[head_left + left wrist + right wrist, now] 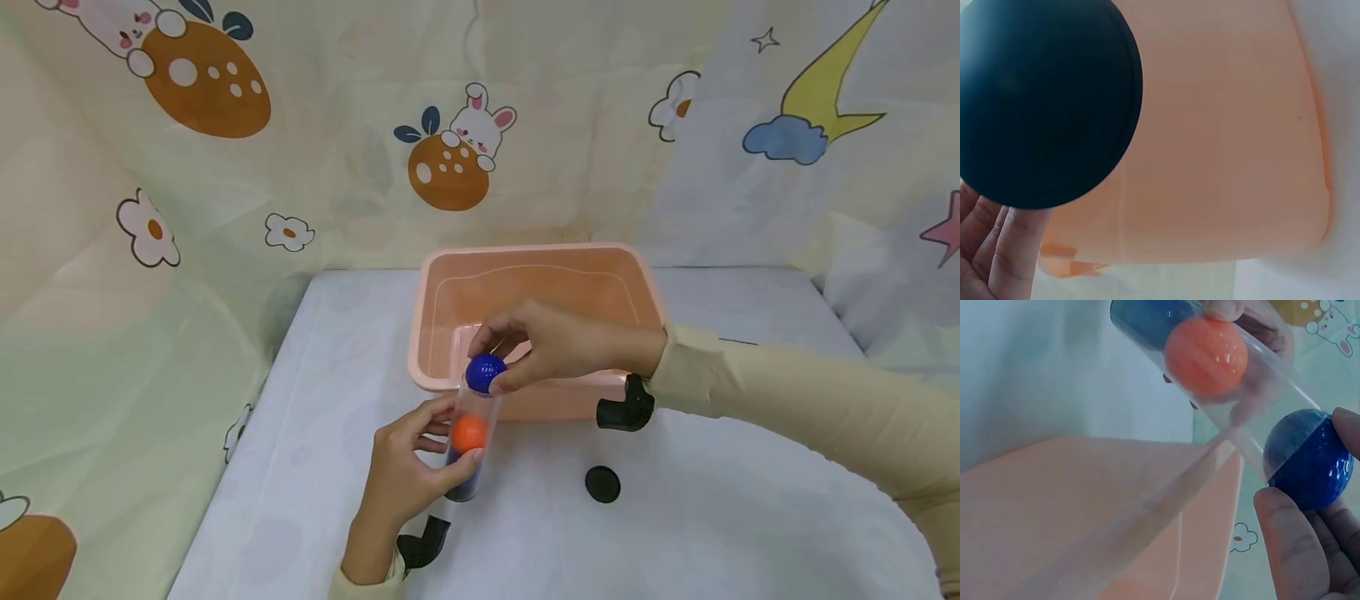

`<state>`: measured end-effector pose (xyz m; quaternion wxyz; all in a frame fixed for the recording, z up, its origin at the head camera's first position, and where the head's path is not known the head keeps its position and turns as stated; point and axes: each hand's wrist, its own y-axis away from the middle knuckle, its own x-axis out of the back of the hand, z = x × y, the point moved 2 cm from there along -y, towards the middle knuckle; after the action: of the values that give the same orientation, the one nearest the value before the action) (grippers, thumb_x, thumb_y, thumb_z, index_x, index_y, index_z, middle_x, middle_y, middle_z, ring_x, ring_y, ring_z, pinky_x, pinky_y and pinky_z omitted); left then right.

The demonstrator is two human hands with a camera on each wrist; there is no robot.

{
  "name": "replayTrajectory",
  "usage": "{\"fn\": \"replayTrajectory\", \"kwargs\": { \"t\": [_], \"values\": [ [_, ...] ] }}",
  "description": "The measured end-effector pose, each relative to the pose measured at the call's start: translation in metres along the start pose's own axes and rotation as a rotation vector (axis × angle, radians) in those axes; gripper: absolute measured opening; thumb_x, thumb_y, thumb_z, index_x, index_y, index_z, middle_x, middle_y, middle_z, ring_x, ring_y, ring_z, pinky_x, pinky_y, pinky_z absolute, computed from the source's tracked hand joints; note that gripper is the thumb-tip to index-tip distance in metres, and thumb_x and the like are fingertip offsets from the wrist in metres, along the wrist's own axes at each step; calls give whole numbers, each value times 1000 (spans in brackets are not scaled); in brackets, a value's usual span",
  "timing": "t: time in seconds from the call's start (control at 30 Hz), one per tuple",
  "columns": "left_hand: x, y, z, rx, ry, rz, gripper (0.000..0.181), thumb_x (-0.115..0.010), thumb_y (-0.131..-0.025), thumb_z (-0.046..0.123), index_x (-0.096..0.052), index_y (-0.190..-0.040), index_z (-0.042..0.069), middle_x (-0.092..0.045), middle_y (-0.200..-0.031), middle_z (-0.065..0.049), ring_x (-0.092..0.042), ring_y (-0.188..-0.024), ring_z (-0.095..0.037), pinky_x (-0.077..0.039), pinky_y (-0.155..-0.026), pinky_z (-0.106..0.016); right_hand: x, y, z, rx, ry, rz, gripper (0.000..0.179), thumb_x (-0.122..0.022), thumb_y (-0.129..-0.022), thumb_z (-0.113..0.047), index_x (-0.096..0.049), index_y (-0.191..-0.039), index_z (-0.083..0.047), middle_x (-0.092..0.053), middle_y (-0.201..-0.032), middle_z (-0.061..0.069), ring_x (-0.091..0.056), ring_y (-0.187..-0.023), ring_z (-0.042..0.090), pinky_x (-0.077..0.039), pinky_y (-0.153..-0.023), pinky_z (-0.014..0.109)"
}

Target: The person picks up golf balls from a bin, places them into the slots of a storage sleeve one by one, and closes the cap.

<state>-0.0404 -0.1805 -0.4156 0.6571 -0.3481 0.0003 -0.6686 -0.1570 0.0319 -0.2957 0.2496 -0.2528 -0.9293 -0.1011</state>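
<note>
My left hand (pixel 408 458) grips a clear tube (pixel 491 414), which leans a little to the right at its top. Inside it sits an orange ball (pixel 468 432), and something blue (pixel 1150 320) fills the bottom end. At the tube's mouth, my right hand (pixel 551 342) pinches a shiny blue ball (pixel 486 372) between thumb and fingers. The right wrist view shows this ball (pixel 1310 459) partly inside the rim. A dark round disc (pixel 1047 100), seemingly the tube's base, covers much of the left wrist view, with left-hand fingers (pixel 1016 250) below it.
Behind the hands stands a pink plastic basin (pixel 536 257) on the white-covered table (pixel 750 517). To the right of the tube, a black round cap (pixel 602 484) lies on the cloth. A printed curtain (pixel 570 142) hangs at the back and left.
</note>
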Motion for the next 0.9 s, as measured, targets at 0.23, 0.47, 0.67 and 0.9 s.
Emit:
{"fn": "replayTrajectory", "kwargs": {
  "t": [0.23,0.47,0.67,0.9],
  "values": [
    [-4,-1,2,1,12,-15,54,-95,-77,12,-75,-126,6,-81,-106,-7,-77,-84,-15,-65,-66,-27,-3,9,0,-21,-48,-3,37,-84,-91,2,-72,-126,5,-75,-122,11,-74,-114,25,-64,-96,37],
    [-12,2,-1,16,34,-16,53,-95,-77,12,-75,-126,5,-80,-106,-7,-76,-85,-15,-66,-67,-27,-9,25,12,-24,-112,62,34,-82,-94,0,-71,-126,5,-74,-123,12,-73,-117,27,-63,-98,37],
    [-22,4,-4,34,79,-17,53,-95,-77,9,-71,-124,7,-79,-107,-7,-77,-89,-19,-67,-70,-30,-24,48,27,88,-118,279,30,-82,-92,5,-74,-120,3,-76,-121,13,-74,-116,31,-63,-96,36],
    [-34,6,-7,62,120,-42,55,-95,-76,5,-67,-123,6,-76,-111,-8,-77,-94,-23,-68,-74,-37,-43,79,48,142,-142,463,33,-79,-91,11,-73,-123,5,-75,-123,15,-73,-117,25,-62,-98,32]
  ]
}}
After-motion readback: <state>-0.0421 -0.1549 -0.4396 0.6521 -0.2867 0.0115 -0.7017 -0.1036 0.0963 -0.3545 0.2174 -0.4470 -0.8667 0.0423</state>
